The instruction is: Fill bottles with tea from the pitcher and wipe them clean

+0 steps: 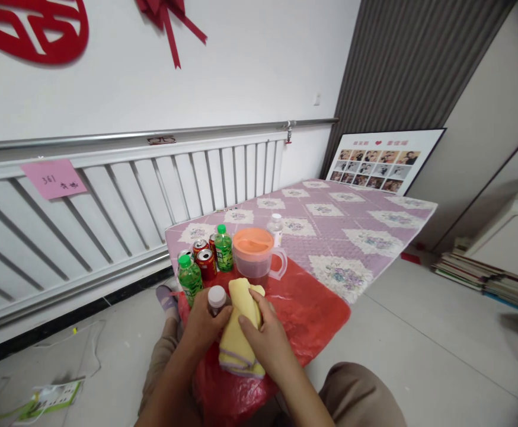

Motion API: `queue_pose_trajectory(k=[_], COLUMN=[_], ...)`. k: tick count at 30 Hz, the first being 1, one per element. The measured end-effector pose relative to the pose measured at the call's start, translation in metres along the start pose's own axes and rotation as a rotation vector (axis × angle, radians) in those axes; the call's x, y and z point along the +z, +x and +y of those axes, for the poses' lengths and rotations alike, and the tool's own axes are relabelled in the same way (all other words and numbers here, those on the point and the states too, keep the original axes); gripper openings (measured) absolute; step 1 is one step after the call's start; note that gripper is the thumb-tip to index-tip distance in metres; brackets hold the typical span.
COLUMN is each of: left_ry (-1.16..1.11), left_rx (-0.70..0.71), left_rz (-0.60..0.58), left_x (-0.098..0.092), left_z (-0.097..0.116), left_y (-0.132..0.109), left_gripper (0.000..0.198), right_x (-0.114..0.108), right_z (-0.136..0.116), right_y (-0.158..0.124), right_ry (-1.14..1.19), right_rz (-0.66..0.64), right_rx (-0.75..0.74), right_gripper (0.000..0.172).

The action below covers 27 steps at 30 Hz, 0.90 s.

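My left hand (202, 325) is wrapped round a small bottle with a pale cap (217, 296), holding it upright over the red plastic sheet (312, 314). My right hand (265, 337) presses a folded yellow cloth (240, 335) against the bottle's side, fingers closed on the cloth. Just behind stand two green bottles (189, 277), red cans (206, 263) and a clear pitcher with an orange lid (254, 254).
The low table (365, 231) wears a purple floral cover. A small white-capped bottle (277, 228) stands behind the pitcher. A white slatted radiator guard (121, 196) runs along the wall. A framed photo board (381, 163) leans at the back; stacked books (485, 276) lie on the floor right.
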State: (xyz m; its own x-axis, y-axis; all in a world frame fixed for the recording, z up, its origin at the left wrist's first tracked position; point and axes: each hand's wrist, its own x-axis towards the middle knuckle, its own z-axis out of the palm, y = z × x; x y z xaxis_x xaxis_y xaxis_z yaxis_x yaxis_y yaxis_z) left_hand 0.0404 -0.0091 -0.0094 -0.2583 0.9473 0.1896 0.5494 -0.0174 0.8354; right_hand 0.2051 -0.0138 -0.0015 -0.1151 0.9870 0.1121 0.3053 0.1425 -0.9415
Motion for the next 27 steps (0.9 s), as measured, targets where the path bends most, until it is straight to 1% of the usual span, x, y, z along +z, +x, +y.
queue_pose_trajectory(k=[2,4,6,9,11,13,15,17,20,22,24,27], left_ry=[0.0,-0.008,-0.018,-0.026,-0.025,-0.018,-0.015,-0.033,-0.087,-0.114,-0.119,-0.095], left_rx=[0.009,0.018,0.029,0.042,0.025,-0.01,-0.043,-0.082,-0.134,-0.126,-0.106,-0.083], left_rz=[0.025,0.028,0.018,0.024,0.019,0.0,-0.011,-0.016,-0.024,-0.02,-0.014,-0.007], left_x=[0.002,0.005,0.006,0.003,-0.002,-0.007,-0.011,-0.012,-0.011,-0.008,-0.006,-0.005], left_z=[0.0,-0.001,-0.002,0.001,0.008,0.017,0.024,0.029,0.03,0.027,0.023,0.019], left_y=[-0.002,-0.003,-0.004,-0.005,-0.006,-0.006,-0.007,-0.007,-0.006,-0.005,-0.003,0.0], left_gripper=[0.038,0.036,0.033,0.033,0.035,0.034,0.031,0.031,0.031,0.031,0.03,0.029], right_x=[0.0,0.003,0.009,0.018,0.022,0.022,0.02,0.015,0.008,0.005,0.004,0.008], right_z=[-0.004,0.001,0.012,0.032,0.042,0.045,0.042,0.033,0.015,0.004,-0.002,0.004], right_y=[-0.001,-0.001,0.001,0.002,0.002,0.003,0.004,0.004,0.003,0.002,0.0,0.001], right_ry=[0.014,-0.003,-0.048,-0.124,-0.16,-0.17,-0.157,-0.122,-0.041,0.022,0.072,0.095], right_rz=[0.011,0.02,0.018,-0.019,-0.053,-0.077,-0.076,-0.047,0.008,0.033,0.057,0.079], right_rx=[-0.016,-0.025,-0.018,0.01,0.028,0.042,0.044,0.031,-0.009,-0.026,-0.031,-0.007], right_gripper=[0.058,0.058,0.057,0.057,0.057,0.057,0.057,0.056,0.055,0.055,0.055,0.055])
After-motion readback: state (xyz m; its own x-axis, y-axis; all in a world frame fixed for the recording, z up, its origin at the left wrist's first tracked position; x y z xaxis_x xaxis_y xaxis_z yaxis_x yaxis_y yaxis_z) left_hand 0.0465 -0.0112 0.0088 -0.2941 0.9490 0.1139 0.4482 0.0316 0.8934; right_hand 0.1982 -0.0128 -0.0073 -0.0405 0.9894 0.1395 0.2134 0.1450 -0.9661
